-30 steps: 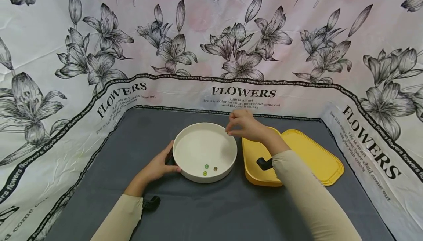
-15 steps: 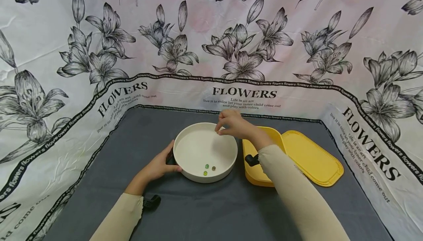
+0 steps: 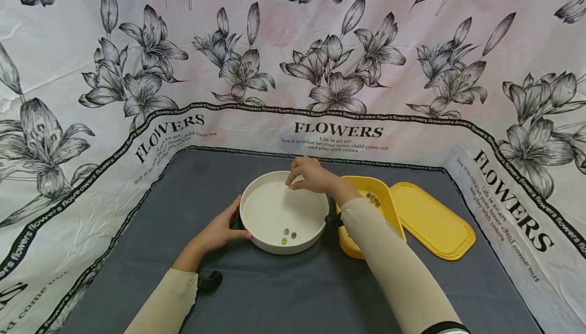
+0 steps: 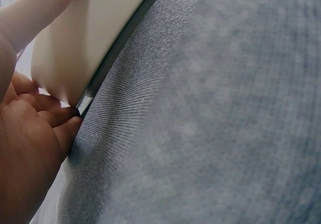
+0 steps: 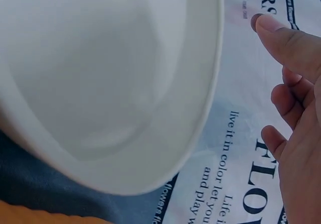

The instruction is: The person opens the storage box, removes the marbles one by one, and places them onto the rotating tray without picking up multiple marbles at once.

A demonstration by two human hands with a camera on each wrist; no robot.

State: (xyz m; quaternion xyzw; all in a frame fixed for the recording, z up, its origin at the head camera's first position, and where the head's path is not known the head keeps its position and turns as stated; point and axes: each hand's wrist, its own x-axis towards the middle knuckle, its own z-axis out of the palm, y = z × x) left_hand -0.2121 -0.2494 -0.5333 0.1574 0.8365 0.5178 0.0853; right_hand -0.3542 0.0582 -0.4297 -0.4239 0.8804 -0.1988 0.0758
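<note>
While three beads (image 3: 284, 241), two greenish and one brown, lie inside, the round white bowl (image 3: 274, 202) sits on gray cloth (image 3: 274, 293), its side gripped by the curled left hand (image 3: 224, 230). Above it is the right hand (image 3: 310, 175), thumb and forefinger meeting; whether they hold anything, I cannot tell.

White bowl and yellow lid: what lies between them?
The yellow container, holding small beads, with the beige right sleeve crossing over it; the head view shows this.
</note>
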